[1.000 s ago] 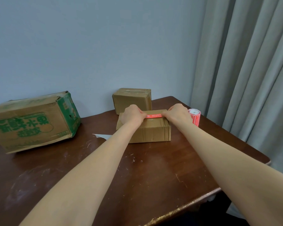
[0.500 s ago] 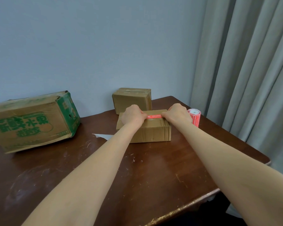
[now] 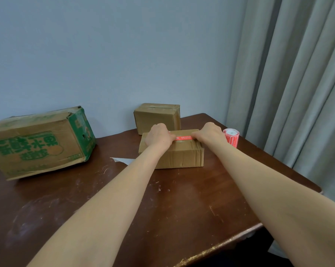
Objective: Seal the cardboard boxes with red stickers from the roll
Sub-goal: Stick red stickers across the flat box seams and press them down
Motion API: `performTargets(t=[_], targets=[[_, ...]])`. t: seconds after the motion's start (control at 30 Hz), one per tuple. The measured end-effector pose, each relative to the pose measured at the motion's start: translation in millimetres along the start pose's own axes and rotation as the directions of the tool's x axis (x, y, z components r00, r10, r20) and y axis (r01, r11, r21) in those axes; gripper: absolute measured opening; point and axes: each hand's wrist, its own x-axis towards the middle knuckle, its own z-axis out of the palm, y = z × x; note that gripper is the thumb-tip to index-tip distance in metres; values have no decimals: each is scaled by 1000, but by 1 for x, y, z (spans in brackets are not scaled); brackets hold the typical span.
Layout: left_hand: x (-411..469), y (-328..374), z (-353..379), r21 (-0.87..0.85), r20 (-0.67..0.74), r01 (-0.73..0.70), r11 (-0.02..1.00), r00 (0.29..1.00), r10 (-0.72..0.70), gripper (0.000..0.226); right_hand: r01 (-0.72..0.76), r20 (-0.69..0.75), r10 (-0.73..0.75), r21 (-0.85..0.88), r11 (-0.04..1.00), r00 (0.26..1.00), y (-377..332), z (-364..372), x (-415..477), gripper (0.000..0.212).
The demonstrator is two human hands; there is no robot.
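Red sticker [image 3: 184, 138] held at both ends: left end pinched by left hand [image 3: 159, 136], right end by right hand [image 3: 209, 134], fingers curled on both. Strip stretched level across top of near box [image 3: 182, 156]; whether stuck down cannot be told. White print on red, unreadable. Near box flaps shut, contents hidden. Sticker roll [image 3: 231, 138] stood upright just right of it. Far box [image 3: 156, 116] taped shut behind. Large green-printed box [image 3: 37, 143] closed, at left of table [image 3: 162, 205].
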Motion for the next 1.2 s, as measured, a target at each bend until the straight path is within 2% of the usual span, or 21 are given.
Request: performTargets(t=[0.3,0.4,0.53,0.63,0.7,0.73,0.8,0.83,0.93,1.0,1.2], targets=[[1,-3,-4,-42,6,12,999,1000,-12,43,-1,25,0,60,998,1000,1,1,3,21],[0,-4,-3,-62,-5,17,998,1000,-17,48,-54,53,46,164,985,998,6,-3,6,24],[-6,-4,-3,-48,-29,-24,999,999,22,40,-141,158,94,325,935,983,13,0,8,21],[-17,-5,-6,17,-67,-124,992,990,125,27,-171,181,108,377,910,978,16,4,9,19],[-22,-10,-4,94,-126,-289,953,946,300,27,-147,158,95,367,919,983,17,6,10,22],[-25,-12,-1,135,-139,-394,909,901,411,30,-123,130,83,344,931,988,17,7,10,25],[-29,-14,5,206,-72,-563,801,807,586,40,-71,85,47,305,950,995,14,10,10,35],[-31,-15,8,226,-7,-602,766,785,619,45,-58,84,34,298,953,996,12,11,9,39],[-33,-17,12,274,170,-618,737,785,596,58,-60,119,27,274,960,992,7,15,8,46],[-34,-19,14,311,230,-615,725,789,570,62,-63,139,29,246,967,990,9,18,10,47],[-35,-19,12,323,237,-584,744,812,534,67,-110,154,68,288,951,986,13,22,17,46]])
